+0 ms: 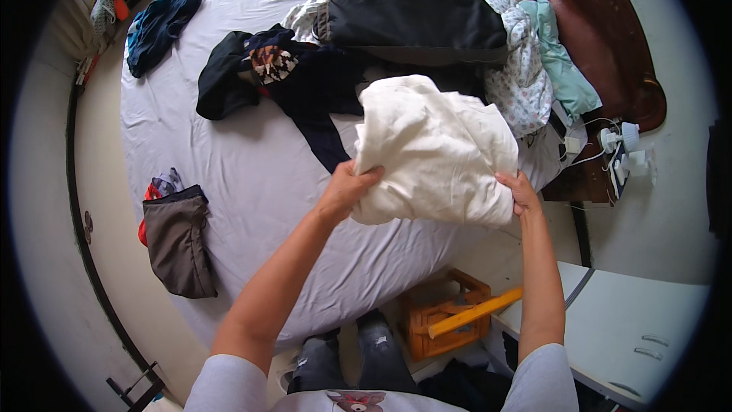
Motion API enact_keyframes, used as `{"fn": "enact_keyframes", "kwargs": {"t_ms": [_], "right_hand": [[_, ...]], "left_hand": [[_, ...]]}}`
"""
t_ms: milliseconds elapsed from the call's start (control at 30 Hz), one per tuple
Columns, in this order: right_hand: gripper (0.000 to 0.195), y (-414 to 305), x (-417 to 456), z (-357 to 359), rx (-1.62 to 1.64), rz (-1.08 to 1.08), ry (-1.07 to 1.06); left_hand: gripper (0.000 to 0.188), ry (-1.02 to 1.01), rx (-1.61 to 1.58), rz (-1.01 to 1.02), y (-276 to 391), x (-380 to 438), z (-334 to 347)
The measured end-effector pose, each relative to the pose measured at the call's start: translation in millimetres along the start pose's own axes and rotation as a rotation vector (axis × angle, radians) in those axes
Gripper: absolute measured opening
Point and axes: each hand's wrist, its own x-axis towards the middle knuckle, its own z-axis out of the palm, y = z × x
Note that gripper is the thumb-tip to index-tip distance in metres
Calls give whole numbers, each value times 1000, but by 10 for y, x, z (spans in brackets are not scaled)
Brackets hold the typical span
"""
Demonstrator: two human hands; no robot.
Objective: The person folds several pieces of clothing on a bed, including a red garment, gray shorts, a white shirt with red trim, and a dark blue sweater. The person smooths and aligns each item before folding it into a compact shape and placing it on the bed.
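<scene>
Between my two hands is a folded white cloth garment (437, 149), held up over the near right side of the bed. My left hand (350, 186) grips its left edge, thumb on top. On the opposite edge, my right hand (519, 191) pinches the fabric with the thumb in front. Beyond the cloth lie a dark navy knitted garment (320, 83) with a patterned patch and a large black padded garment or bag (412, 14). The cloth hides part of the navy garment.
A bed with a pale sheet (240, 183) fills the middle. Folded brown trousers (177, 246) lie at its left edge, dark blue clothing (163, 28) at the far left. An orange wooden stool (446, 320) stands near my legs, a white cabinet (635, 320) to the right. Cables hang by the nightstand (577, 186).
</scene>
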Motion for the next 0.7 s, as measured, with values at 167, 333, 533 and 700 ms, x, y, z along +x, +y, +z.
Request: {"fn": "enact_keyframes", "kwargs": {"t_ms": [167, 333, 533, 700], "right_hand": [[55, 1252, 584, -667, -1, 57, 290], [65, 1922, 438, -569, -491, 138, 535], [64, 1789, 443, -170, -928, -228, 775], [55, 1728, 652, 529, -1046, -697, 667]], "left_hand": [[36, 95, 15, -73, -1496, 561, -129], [63, 314, 510, -49, -1967, 333, -205], [65, 504, 675, -23, -1815, -151, -1038], [77, 907, 1498, 67, -2086, -853, -2438]]}}
